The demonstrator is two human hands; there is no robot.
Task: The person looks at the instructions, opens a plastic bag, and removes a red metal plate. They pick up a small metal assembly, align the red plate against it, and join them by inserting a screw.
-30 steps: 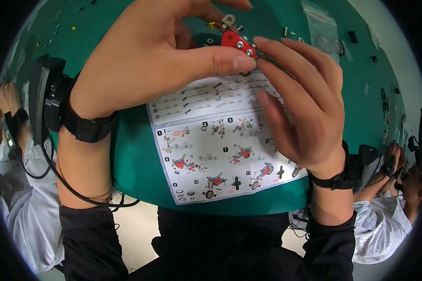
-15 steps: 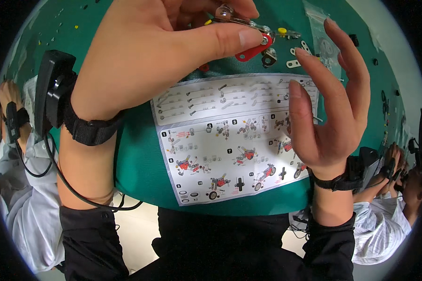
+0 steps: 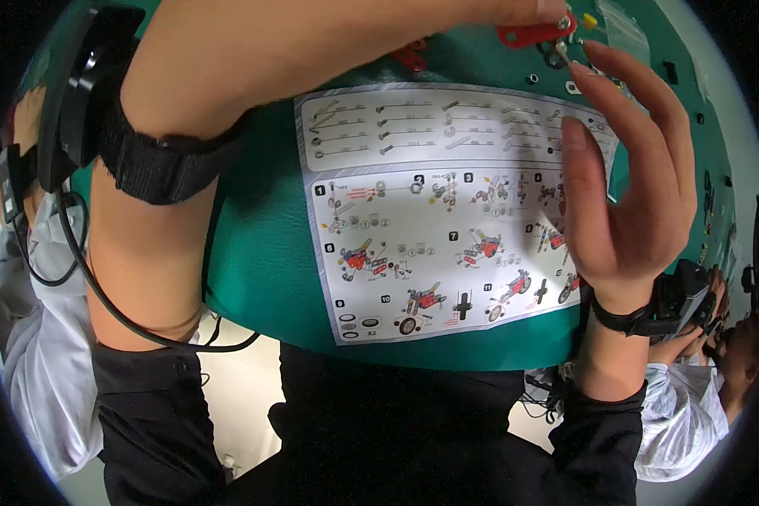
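Pinching a red perforated metal strip [image 3: 527, 34] in my left hand [image 3: 329, 59], I am raising it above the green worktop [image 3: 257, 244]. My right hand [image 3: 628, 177] is hovering open and empty over the instruction sheet [image 3: 430, 211].

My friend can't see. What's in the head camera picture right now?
The left hand holds a red metal strip above a green table. The right hand is open beside it, over a picture instruction sheet.

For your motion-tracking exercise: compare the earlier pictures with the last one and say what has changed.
The left hand carried the red part up and to the right, keeping hold of it. The right hand, which touched the part at first, let go, opened and now stands beside it. The instruction sheet stayed flat on the green table.
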